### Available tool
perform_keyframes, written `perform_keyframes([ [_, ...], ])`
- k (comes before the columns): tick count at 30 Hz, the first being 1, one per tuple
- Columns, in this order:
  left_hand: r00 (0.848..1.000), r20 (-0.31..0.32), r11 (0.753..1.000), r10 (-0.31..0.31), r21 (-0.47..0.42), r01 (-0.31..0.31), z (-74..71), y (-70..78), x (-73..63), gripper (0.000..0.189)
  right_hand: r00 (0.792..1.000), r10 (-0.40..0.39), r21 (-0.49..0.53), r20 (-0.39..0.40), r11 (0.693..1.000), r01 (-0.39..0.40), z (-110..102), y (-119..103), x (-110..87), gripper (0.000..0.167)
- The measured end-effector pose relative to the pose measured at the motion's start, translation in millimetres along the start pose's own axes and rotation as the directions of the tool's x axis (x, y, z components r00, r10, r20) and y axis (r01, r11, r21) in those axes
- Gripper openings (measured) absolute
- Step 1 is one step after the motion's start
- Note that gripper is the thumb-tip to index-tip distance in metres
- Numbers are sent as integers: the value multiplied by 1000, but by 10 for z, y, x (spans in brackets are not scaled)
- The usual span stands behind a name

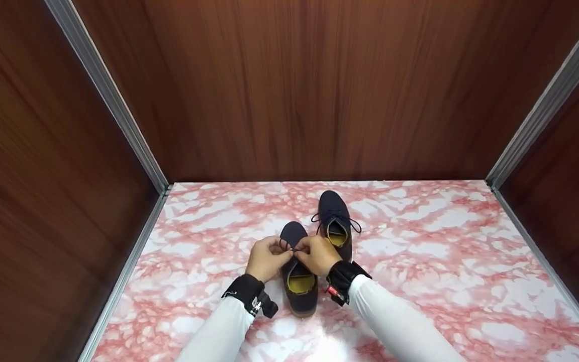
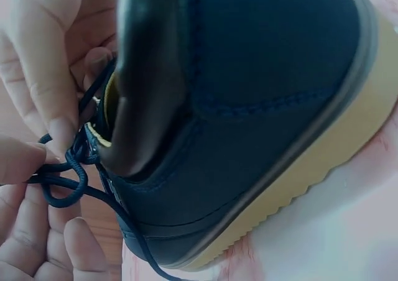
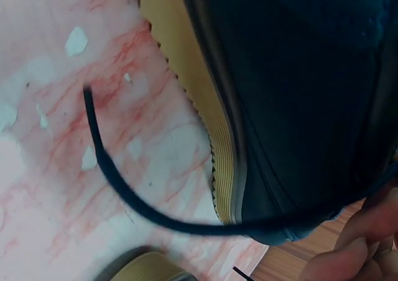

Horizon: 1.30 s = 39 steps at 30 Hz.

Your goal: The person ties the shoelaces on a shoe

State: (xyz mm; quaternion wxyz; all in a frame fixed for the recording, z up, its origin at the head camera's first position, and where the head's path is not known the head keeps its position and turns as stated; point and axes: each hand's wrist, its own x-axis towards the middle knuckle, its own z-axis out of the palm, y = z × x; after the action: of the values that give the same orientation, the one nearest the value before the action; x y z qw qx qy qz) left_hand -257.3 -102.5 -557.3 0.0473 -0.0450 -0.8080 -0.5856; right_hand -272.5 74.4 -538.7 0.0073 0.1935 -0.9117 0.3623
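Observation:
A dark navy lace-up shoe with a yellow insole stands on the floor, toe pointing away. Over its tongue both hands meet at the shoelace. My left hand pinches the lace from the left side, and my right hand pinches it from the right, fingertips nearly touching. Close up in the left wrist view, the lace forms a small loop and a knot by the eyelets. One loose lace end hangs out past the shoe's side in the right wrist view. Fingers partly cover the knot.
The matching shoe, its lace tied in a bow, stands just ahead and to the right. Pink-and-white marbled flooring lies beneath. Brown wood panels with grey metal corner strips enclose the left, back and right.

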Motion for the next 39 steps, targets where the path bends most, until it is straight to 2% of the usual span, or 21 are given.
perform_keyframes([
  [7, 997, -1, 997, 71, 37, -71, 35, 28, -80, 12, 997, 26, -8, -79, 1000, -27, 61, 32, -26, 7],
  [12, 992, 29, 989, 124, 75, -126, 49, 15, -129, 12, 993, 28, -36, -112, 999, -32, 83, 48, -48, 11],
  [17, 994, 43, 994, 103, 33, -104, 32, -41, -142, 14, 993, 49, -28, -105, 998, -53, 87, 66, -62, 17],
  [21, 996, 42, 996, 85, 14, -85, 24, -65, -143, 14, 995, 35, -16, -91, 999, -36, 72, 93, -74, 16],
  [27, 997, 21, 997, 79, 16, -80, 29, -72, -134, 13, 1000, -5, 67, -3, 998, 5, -9, 157, -106, 11],
  [30, 997, 21, 997, 75, 6, -75, 41, -84, -139, 13, 1000, -2, 102, 29, 995, -1, -30, 189, -120, 8],
  [36, 997, 35, 997, 72, -23, -72, 53, -123, -166, 15, 1000, 17, 106, -13, 994, -15, 9, 197, -132, 11],
  [39, 996, 63, 996, 61, -76, -56, 29, -140, -184, 28, 999, 29, 104, -32, 994, -26, 35, 179, -121, 14],
])
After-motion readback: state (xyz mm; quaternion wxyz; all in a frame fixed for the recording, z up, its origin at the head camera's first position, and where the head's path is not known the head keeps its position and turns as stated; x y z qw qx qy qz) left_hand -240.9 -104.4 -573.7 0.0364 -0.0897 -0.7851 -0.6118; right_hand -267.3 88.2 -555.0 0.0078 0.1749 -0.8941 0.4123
